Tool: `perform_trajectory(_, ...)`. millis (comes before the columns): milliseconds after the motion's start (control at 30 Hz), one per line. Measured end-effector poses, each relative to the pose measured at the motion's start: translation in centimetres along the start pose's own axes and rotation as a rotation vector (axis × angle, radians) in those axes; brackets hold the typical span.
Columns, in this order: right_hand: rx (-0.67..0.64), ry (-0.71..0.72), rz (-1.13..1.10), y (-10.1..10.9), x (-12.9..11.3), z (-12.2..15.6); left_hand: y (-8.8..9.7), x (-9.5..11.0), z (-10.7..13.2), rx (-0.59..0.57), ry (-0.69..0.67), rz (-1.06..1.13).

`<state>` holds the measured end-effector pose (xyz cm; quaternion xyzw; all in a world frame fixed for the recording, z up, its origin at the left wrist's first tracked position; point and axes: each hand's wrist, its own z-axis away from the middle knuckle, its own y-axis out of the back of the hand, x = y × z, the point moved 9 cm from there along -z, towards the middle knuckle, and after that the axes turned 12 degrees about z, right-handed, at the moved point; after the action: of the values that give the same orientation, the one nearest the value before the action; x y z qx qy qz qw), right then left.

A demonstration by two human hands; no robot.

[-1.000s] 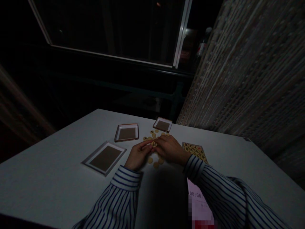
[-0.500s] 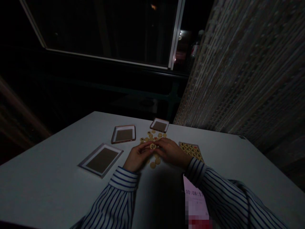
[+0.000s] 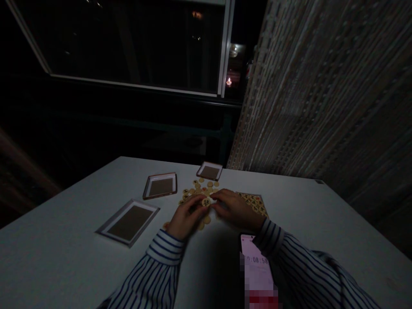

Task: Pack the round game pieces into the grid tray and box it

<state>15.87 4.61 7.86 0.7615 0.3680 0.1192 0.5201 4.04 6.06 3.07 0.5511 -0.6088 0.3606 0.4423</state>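
Observation:
My left hand point(image 3: 184, 218) and my right hand point(image 3: 234, 208) meet over a scatter of round yellow game pieces point(image 3: 199, 189) on a white table point(image 3: 64, 253). Together the fingertips of both hands pinch one round piece with a dark mark point(image 3: 206, 201). More pieces lie under and beyond the hands. A sheet printed with rows of marked discs point(image 3: 254, 201) lies just right of my right hand, partly covered by it. Both sleeves are striped.
Three shallow trays lie on the table: a large one point(image 3: 128, 222) at the left, a middle one point(image 3: 160, 186), a small one point(image 3: 209, 171) at the back. A lit phone showing a timer point(image 3: 257, 268) lies near me. A brick wall point(image 3: 322, 94) stands at the right, a dark window behind.
The view has drifted, so everything sits lower and further left in the picture. Both hands stay together on the marked piece; the phone shows more.

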Motion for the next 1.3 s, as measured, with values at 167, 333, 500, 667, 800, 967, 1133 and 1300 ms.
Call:
perform_trajectory(167, 0.079, -0.103, -0.055, 1.1, 2.0, 1.0, -1.2, 1.9, -0.2, -0.080, -0.164, -0.175)
perform_trajectory(333, 0.182, -0.201, -0.165, 2.3, 4.1, 1.9, -2.5, 2.8, -0.6, -0.134, -0.223, -0.285)
perform_trajectory(500, 0.230, -0.273, -0.257, 2.9, 5.6, 2.6, -3.6, 3.0, -1.4, -0.148, -0.262, -0.317)
perform_trajectory(667, 0.256, -0.310, -0.311, 3.4, 6.6, 3.1, -5.0, 3.4, -2.5, -0.188, -0.264, -0.320)
perform_trajectory(800, 0.284, -0.320, -0.335, 3.9, 7.5, 3.3, -5.8, 4.2, -3.4, -0.182, -0.288, -0.310)
perform_trajectory(967, 0.312, -0.359, -0.354, 4.5, 8.9, 3.8, -7.0, 4.5, -4.4, -0.203, -0.276, -0.302)
perform_trajectory(1133, 0.323, -0.383, -0.368, 4.9, 9.8, 4.4, -8.2, 4.7, -4.7, -0.246, -0.296, -0.334)
perform_trajectory(1300, 0.328, -0.399, -0.388, 5.2, 10.9, 4.7, -9.4, 4.8, -5.2, -0.271, -0.317, -0.355)
